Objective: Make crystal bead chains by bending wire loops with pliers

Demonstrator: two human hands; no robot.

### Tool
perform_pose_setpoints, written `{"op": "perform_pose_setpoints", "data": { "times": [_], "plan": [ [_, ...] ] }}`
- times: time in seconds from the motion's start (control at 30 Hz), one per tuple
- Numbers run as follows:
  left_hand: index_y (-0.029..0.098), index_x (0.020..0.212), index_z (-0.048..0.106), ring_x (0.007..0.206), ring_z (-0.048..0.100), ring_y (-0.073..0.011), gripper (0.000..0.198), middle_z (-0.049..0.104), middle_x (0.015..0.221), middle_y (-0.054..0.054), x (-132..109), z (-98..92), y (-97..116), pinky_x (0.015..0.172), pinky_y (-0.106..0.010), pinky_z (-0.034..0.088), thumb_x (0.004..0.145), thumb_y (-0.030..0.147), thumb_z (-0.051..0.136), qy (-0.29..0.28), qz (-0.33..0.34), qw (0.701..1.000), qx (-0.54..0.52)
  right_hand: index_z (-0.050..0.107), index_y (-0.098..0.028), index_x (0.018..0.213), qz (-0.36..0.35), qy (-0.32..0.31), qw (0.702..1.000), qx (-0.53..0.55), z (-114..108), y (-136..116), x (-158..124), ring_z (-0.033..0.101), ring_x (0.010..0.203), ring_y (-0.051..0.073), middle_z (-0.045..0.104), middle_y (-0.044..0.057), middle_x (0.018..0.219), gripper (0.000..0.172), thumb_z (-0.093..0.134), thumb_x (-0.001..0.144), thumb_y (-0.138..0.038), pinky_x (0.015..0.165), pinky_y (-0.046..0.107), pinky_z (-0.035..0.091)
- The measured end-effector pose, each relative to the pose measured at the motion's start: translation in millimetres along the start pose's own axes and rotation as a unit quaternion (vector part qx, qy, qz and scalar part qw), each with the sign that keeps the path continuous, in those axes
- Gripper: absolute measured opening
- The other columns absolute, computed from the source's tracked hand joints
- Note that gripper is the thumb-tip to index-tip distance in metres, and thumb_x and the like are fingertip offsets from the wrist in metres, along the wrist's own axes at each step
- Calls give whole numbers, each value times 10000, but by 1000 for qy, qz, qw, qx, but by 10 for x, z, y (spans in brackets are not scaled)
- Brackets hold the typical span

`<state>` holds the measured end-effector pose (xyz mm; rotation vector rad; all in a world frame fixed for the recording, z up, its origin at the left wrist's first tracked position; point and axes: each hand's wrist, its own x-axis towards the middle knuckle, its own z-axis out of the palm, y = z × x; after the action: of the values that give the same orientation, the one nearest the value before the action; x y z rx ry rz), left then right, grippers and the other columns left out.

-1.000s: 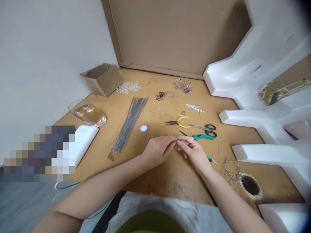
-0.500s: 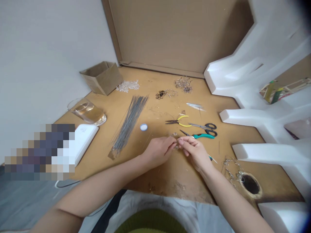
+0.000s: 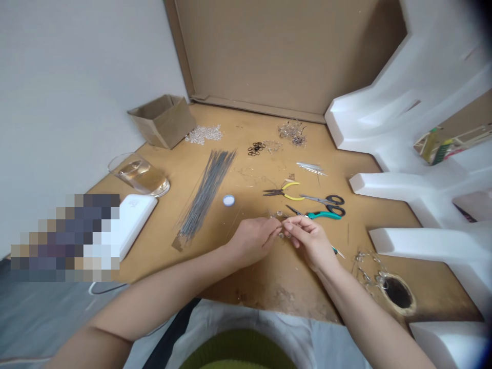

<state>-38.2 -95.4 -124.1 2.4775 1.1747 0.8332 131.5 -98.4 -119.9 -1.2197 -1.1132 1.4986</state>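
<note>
Brown tabletop (image 3: pixel 261 287), worn nr front edge, backed by upright cardboard panel (image 3: pixel 284 51); pale wall (image 3: pixel 77 77) at L, white foam block (image 3: pixel 411 240) w/ projecting arms along R side. Far L: open cardboard box (image 3: pixel 167 125), clear beads (image 3: pixel 203 134) beside it, glass (image 3: pixel 144 177) of pale liquid, white oblong device (image 3: pixel 138 218). L of centre: grey wire bundle (image 3: pixel 207 195), oblique; round white cap (image 3: pixel 228 200). Farther back: black rings (image 3: pixel 255 149), metal tangle (image 3: pixel 292 134). Just beyond hands, close together: yellow-handled pliers (image 3: pixel 284 192), scissors (image 3: pixel 323 201), teal-handled pliers (image 3: pixel 323 215). L hand (image 3: pixel 253 241) & R hand (image 3: pixel 306 237) meet at fingertips above table, both pinching small clear-beaded piece (image 3: pixel 281 235), gripped part hidden by fingers
</note>
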Motion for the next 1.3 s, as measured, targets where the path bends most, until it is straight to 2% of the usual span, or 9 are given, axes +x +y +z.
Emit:
{"op": "perform_pose_setpoints", "data": {
  "times": [0.27, 0.43, 0.53, 0.63, 0.73, 0.83, 1.03, 1.17, 1.3],
  "plan": [
    [164, 796, 551, 566, 575, -127, 202, 617, 633, -10, -5, -1, 14, 536, -228, 359, 901, 220, 389, 25, -13, 999, 45, 668, -163, 719, -33, 38, 993, -103, 41, -52, -22, 463, 517, 99, 620, 17, 598, 279, 707, 660, -433, 487, 232, 348],
    [156, 859, 561, 519, 548, -105, 177, 630, 642, -3, 18, -100, 14, 516, -214, 352, 904, 227, 405, 91, -34, 995, 29, 682, -153, 730, -55, 51, 985, -158, 39, 8, -1, 447, 499, 102, 583, 3, 551, 275, 676, 681, -423, 479, 237, 340],
    [162, 842, 568, 515, 542, -100, 175, 628, 631, 2, 26, -129, 1, 514, -208, 351, 901, 232, 419, 86, -28, 996, 23, 698, -151, 757, -66, 37, 980, -183, 25, 31, 17, 420, 470, 93, 563, -9, 531, 269, 669, 696, -411, 457, 234, 329],
    [164, 860, 582, 515, 541, -95, 171, 635, 638, 5, 27, -127, -24, 520, -203, 359, 900, 233, 430, 77, -32, 996, 15, 703, -157, 824, -105, 34, 969, -219, 5, 17, 13, 479, 500, 110, 624, 13, 606, 258, 627, 752, -393, 482, 243, 384],
    [165, 900, 593, 525, 552, -94, 174, 652, 658, 4, 24, -121, -43, 534, -203, 376, 901, 233, 432, 73, -35, 997, 14, 696, -179, 845, -193, 28, 933, -303, -14, -4, -9, 583, 636, 141, 685, 46, 755, 211, 549, 836, -330, 597, 261, 458],
    [172, 916, 602, 589, 595, -109, 199, 672, 702, -11, 18, -107, -54, 573, -208, 404, 906, 245, 417, 60, -30, 997, 22, 677, -190, 848, -280, 27, 880, -382, -21, -8, -35, 623, 710, 148, 695, 46, 784, 169, 519, 866, -249, 674, 263, 481],
    [168, 900, 615, 660, 630, -133, 203, 685, 733, -39, 12, -60, -63, 592, -218, 422, 889, 212, 417, 51, 7, 996, 69, 647, -183, 856, -364, 50, 802, -471, -1, -6, -75, 651, 699, 148, 704, 44, 775, 135, 513, 872, -184, 644, 251, 493],
    [159, 889, 621, 639, 634, -143, 184, 694, 733, -35, 21, -64, -43, 564, -230, 419, 862, 169, 440, 58, 49, 993, 93, 640, -176, 835, -389, 68, 771, -499, -4, -18, -75, 648, 680, 148, 694, 44, 738, 133, 514, 874, -189, 625, 246, 490],
    [160, 910, 619, 666, 647, -144, 182, 707, 774, -36, 27, -83, -41, 580, -233, 438, 858, 166, 444, 60, 48, 993, 84, 641, -158, 890, -380, 63, 769, -510, -16, -22, -67, 647, 703, 154, 692, 55, 777, 140, 504, 881, -186, 635, 250, 491]
  ]
}}
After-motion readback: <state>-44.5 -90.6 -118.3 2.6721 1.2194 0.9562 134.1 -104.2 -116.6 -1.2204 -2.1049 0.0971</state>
